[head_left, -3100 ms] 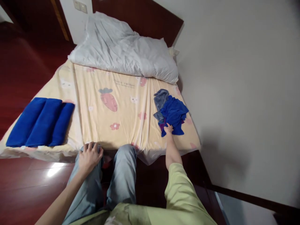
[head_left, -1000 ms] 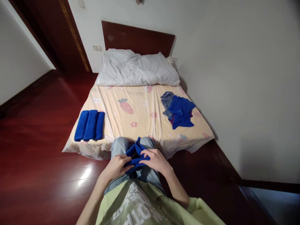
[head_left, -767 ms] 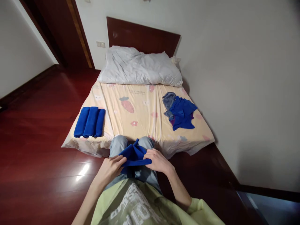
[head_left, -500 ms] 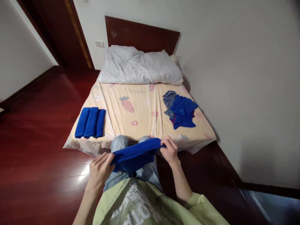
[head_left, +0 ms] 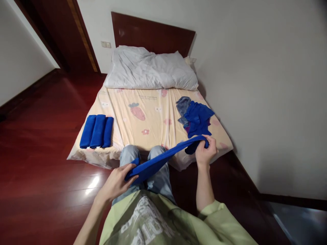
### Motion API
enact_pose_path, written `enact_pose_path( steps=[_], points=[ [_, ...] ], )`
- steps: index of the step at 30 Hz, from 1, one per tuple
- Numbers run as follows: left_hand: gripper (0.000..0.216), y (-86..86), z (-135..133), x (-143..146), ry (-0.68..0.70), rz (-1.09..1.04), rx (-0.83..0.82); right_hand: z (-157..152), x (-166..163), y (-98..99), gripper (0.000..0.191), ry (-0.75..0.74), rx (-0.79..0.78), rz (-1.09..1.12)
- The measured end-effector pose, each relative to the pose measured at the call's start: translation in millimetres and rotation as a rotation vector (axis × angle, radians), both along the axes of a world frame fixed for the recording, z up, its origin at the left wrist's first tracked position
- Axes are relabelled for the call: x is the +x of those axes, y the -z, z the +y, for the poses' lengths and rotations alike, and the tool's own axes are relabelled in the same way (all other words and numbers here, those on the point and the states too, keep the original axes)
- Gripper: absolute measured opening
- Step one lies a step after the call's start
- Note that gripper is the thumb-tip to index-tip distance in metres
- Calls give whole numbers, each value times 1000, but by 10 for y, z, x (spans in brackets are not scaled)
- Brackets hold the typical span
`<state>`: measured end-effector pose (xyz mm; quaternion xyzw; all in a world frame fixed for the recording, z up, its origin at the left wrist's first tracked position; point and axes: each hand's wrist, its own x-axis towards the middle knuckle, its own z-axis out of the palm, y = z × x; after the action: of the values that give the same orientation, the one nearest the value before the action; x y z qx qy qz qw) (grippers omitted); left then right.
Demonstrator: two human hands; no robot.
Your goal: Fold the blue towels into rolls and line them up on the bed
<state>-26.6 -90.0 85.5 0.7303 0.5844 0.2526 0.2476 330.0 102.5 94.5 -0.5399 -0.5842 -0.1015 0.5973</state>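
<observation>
A blue towel [head_left: 159, 164] is stretched slantwise above my knees, its right end higher than its left. My left hand [head_left: 119, 180] grips the left end between thumb and fingers. At the other end, my right hand [head_left: 206, 151] is closed round the cloth, and a short flap hangs beside it. On the bed's left front corner, three blue rolled or folded towels [head_left: 97, 131] lie side by side. A loose heap of crumpled cloths [head_left: 198, 117], blue, grey-blue and some purple, sits on the right side of the bed.
The bed [head_left: 150, 119] with a patterned cream sheet stands in front of my knees. A white quilt [head_left: 150, 69] is bunched against the dark wooden headboard [head_left: 153, 32]. A white wall [head_left: 255, 85] rises close on the right. Dark red wooden floor [head_left: 46, 143] extends on the left.
My right hand has moved right and up, drawing the towel out longer and more slanted. My left hand has shifted slightly right, its fingers now straighter along the cloth.
</observation>
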Motion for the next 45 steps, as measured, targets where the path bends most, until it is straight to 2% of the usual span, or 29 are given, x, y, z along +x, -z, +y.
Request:
enact_pose_path(
  steps=[6, 9, 13, 16, 19, 21, 26, 29, 32, 34, 36, 40, 42, 45],
  points=[
    [40, 53, 182, -230, -88, 0, 20, 264, 121, -256, 28, 33, 21, -38],
    [45, 95, 282, -368, -86, 47, 20, 415, 247, -425, 31, 85, 65, -25],
    [43, 199, 418, -459, -96, 78, 140, 579, 415, -600, 35, 139, 101, -28],
    [40, 304, 515, -511, -234, 63, 267, 640, 500, -675, 33, 124, 43, -74],
    [39, 358, 589, -627, -334, 13, 238, 665, 572, -720, 32, 52, -41, -113],
    [37, 331, 620, -744, -362, -14, 205, 681, 637, -730, 32, -15, -97, -154],
    [35, 109, 688, -1080, -391, 15, 306, 791, 858, -603, 35, -156, -216, -234],
    [36, -12, 782, -1274, -423, 88, 404, 899, 954, -444, 38, -86, -262, -230],
    [38, -107, 935, -1463, -541, 198, 482, 973, 997, -325, 42, 6, -317, -247],
    [41, -181, 1053, -1585, -591, 227, 509, 992, 1023, -288, 44, -12, -367, -276],
    [43, -264, 1165, -1696, -589, 207, 527, 1001, 1071, -269, 45, -91, -429, -298],
    [40, -370, 1367, -1885, -451, 218, 498, 1041, 1268, -186, 43, -326, -571, -283],
    [38, -357, 1472, -1964, -412, 253, 479, 1068, 1382, -107, 42, -455, -655, -274],
    [37, -288, 1657, -2052, -461, 280, 486, 1112, 1489, 23, 41, -610, -753, -255]
  ],
)
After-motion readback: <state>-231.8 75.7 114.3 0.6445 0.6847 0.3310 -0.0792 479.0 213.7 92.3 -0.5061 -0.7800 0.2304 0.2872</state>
